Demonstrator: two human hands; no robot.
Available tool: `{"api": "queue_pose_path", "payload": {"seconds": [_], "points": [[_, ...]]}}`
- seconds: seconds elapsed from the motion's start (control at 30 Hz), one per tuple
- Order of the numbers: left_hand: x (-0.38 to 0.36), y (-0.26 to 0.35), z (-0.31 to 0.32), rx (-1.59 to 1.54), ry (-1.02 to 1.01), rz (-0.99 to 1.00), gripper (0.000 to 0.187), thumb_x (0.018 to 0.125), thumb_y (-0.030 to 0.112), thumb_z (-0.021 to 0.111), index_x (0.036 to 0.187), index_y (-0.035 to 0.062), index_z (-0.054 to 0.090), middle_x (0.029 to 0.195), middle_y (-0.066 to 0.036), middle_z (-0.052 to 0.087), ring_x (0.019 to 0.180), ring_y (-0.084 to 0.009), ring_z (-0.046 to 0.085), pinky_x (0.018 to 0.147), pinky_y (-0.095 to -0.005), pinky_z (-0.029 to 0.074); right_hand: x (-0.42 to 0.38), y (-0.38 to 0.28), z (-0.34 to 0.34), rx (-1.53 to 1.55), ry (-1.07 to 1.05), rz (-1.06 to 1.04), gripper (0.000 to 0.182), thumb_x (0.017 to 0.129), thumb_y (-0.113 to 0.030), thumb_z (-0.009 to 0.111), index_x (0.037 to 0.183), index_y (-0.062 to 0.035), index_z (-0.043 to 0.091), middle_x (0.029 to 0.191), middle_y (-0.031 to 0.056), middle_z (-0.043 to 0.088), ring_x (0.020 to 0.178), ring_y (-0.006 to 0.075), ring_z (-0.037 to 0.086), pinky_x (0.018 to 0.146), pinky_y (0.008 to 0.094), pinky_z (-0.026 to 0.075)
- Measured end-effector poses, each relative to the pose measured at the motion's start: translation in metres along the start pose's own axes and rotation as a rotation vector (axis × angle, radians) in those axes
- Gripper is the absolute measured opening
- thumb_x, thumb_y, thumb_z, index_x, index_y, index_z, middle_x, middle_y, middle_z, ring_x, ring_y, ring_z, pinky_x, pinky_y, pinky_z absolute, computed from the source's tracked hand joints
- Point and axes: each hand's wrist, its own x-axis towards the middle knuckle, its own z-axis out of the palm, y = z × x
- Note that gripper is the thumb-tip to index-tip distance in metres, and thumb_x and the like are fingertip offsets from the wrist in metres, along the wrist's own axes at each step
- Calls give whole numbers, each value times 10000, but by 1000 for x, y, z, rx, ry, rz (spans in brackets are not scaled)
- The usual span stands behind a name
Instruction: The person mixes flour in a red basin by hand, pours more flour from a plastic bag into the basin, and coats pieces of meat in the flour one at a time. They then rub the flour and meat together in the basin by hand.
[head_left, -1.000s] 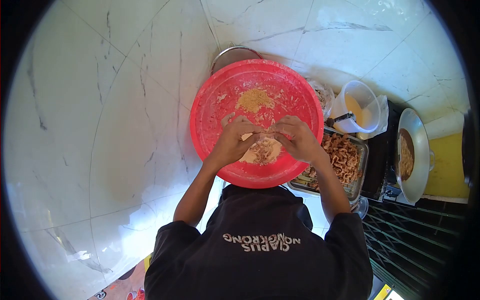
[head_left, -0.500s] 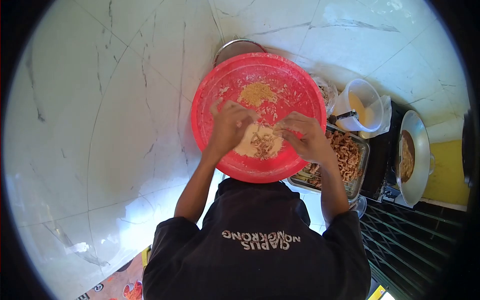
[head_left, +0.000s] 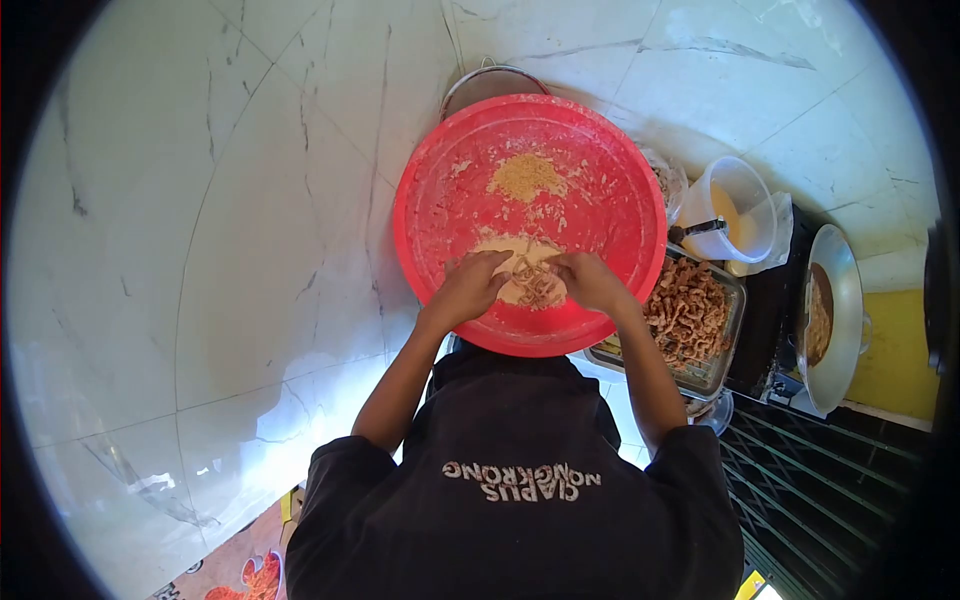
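Observation:
A wide red plastic basin [head_left: 440,190] stands in front of my body. In its near half lies a mound of pale flour [head_left: 505,243], with several thin flour-coated strips [head_left: 540,285] on it. My left hand [head_left: 470,287] is at the left edge of the flour, its fingers bent together and pointing inward. Opposite it, my right hand [head_left: 595,283] has curled fingers at the right side of the strips. What either hand's fingertips hold is hidden. Farther back in the basin sits a patch of yellowish crumbs [head_left: 527,177].
Right of the basin, a metal tray [head_left: 738,310] holds brown fried strips [head_left: 690,312]. Behind it stands a clear plastic tub [head_left: 765,225] with yellow liquid and a dark handle. A large wok [head_left: 845,290] with brown contents is farther right. A round-rimmed sieve [head_left: 490,80] shows behind the basin.
Both hands have lowered from above the flour to its two sides. Their fingers, raised and spread before, are now curled in at the strips. The view has shifted slightly.

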Motion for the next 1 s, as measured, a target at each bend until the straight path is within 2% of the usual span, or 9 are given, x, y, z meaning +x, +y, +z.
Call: {"api": "queue_pose_path", "payload": {"seconds": [0.07, 0.37, 0.47, 0.57, 0.63, 0.67, 0.83, 0.9, 1.0], "points": [[-3, -16, 11, -16, -13, -32, 367, 1006, 255, 551, 1311, 60, 613, 1188, -201, 679, 1176, -358, 608, 1046, -538, 382, 14, 12, 3, 24, 60, 51, 264, 927, -82, 529, 1104, -12, 712, 953, 282, 673, 949, 462, 640, 838, 492, 522], [19, -49, 28, -195, 46, -84, 311, 982, 174, 528, 1234, 23, 631, 1150, -235, 675, 1076, -396, 646, 915, -483, 503, 103, 76, 56, -133, 58, 144, 279, 927, -110, 538, 1148, -32, 690, 996, 252, 696, 958, 406, 678, 821, 471, 532], [25, -55, 32, -256, 76, -89, 303, 981, 166, 525, 1222, 22, 637, 1129, -233, 681, 1063, -396, 650, 910, -475, 508, 96, 68, 69, -289, -129, 81, 271, 932, -200, 570, 1054, 14, 682, 1023, 252, 694, 1003, 406, 666, 864, 483, 527], [30, -59, 32, -343, 89, -127, 303, 986, 163, 527, 1224, 12, 638, 1107, -213, 693, 1016, -359, 667, 891, -439, 515, 78, 32, 57, -304, -393, 137, 244, 928, -159, 562, 1066, -36, 721, 1008, 239, 704, 944, 375, 689, 816, 437, 538], [31, -59, 32, -445, 104, -147, 311, 994, 158, 534, 1241, -4, 632, 1084, -190, 705, 949, -296, 687, 861, -399, 521, 76, 66, 57, -2, -321, 110, 264, 939, -208, 561, 1035, -22, 721, 995, 241, 704, 930, 375, 691, 812, 445, 539], [35, -60, 36, -585, 159, -241, 310, 986, 154, 528, 1223, -16, 636, 1087, -205, 705, 968, -303, 688, 865, -394, 521, 76, 81, 56, 150, -278, 98, 281, 945, -233, 560, 1020, -15, 721, 988, 242, 705, 923, 375, 692, 810, 449, 540], [64, -110, 100, -1137, 195, -678, 365, 948, 170, 505, 1212, -48, 632, 1137, -222, 694, 1019, -301, 686, 869, -393, 526, 83, 91, 43, -267, -153, 402, 363, 952, -279, 560, 1033, 47, 699, 986, 263, 704, 926, 363, 707, 825, 458, 548], [80, -154, 163, -1098, 227, -870, 390, 938, 199, 499, 1215, -46, 624, 1143, -206, 681, 1020, -300, 683, 876, -405, 532, 86, 94, 50, -289, -196, 475, 391, 946, -289, 574, 1032, 74, 690, 983, 277, 700, 906, 366, 714, 809, 459, 555], [87, -141, 186, -1165, 220, -1029, 424, 952, 241, 465, 1214, -58, 611, 1164, -219, 661, 1032, -316, 678, 891, -418, 537, 84, 79, 69, -183, -222, 538, 430, 935, -313, 587, 1025, 97, 682, 976, 293, 698, 868, 380, 722, 756, 467, 569]]}}
